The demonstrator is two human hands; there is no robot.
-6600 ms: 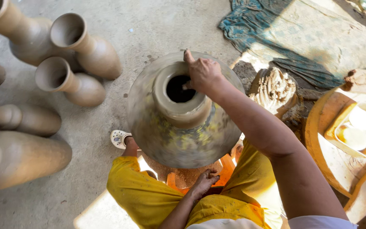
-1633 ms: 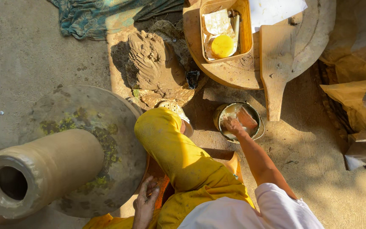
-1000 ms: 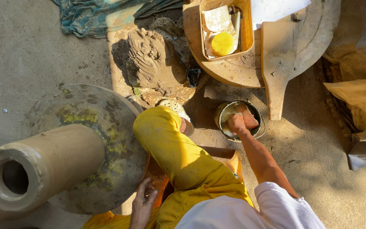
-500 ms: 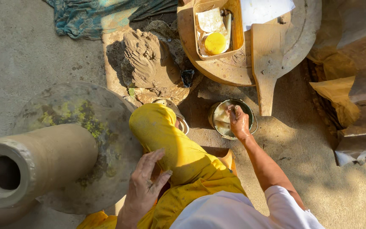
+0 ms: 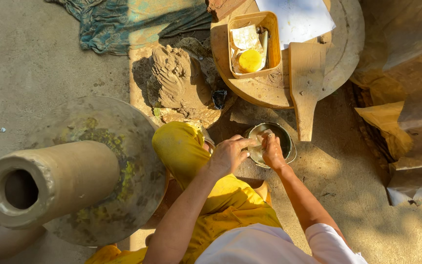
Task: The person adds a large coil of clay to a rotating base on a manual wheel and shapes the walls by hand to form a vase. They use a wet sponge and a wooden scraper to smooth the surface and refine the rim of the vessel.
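At the lower left of the frame a tall clay vessel (image 5: 50, 183) stands with its open mouth toward the camera, its wide belly spreading out beneath the neck. Just right of it, in the lower middle, the person's yellow trousers (image 5: 196, 166) fill the space between vessel and bowl. Above them, toward upper centre, sits a lump of raw clay (image 5: 174, 78), with a blue-green cloth (image 5: 137, 22) crumpled along the top edge. Right of centre, the left hand (image 5: 228, 154) and right hand (image 5: 272, 151) meet over a small metal bowl (image 5: 289, 139) on the ground; the fingers of both are curled in narrow, pinching between them a small pale wet piece, cloth or clay, I cannot tell which. Above the bowl a round wooden board (image 5: 340, 58) carries a paddle (image 5: 306, 80) and an orange tray (image 5: 252, 46) with a yellow sponge. Tan sheeting (image 5: 401, 98) lies at far right. The risks, as I judge them: a hard squeeze could tip the shallow bowl and spill it over the dirt, and the knee sits close enough to the soft vessel that a shift of the leg might dent its wall.
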